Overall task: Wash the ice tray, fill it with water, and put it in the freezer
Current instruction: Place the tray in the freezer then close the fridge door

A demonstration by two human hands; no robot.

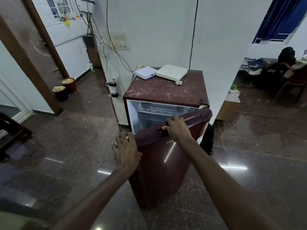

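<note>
Maroon and glossy, the fridge (pixel 166 92) stands on the dark polished floor (pixel 249 146) against a white wall, its top scuffed and speckled with pale marks. Its door (pixel 159 166) hangs partly open towards us, hinged on the right, with a silver logo half hidden under our right wrist. Behind the door we see the white interior, and at the top the freezer (pixel 157 107), a pale compartment with a ribbed, frosted-looking shape inside. We cannot tell whether that shape is the ice tray.

Our right hand (pixel 177 128) grips the door's top edge, with the fingers (pixel 174 119) curled over it and the thumb pressed on the front face. Our left hand (pixel 126 150) is at the door's free edge, its fingers spread and loosely bent and the thumb touching the door.

Two flat white boxes (pixel 172 72) sit side by side at the back of the fridge's top, with cables running up the wall behind.
</note>
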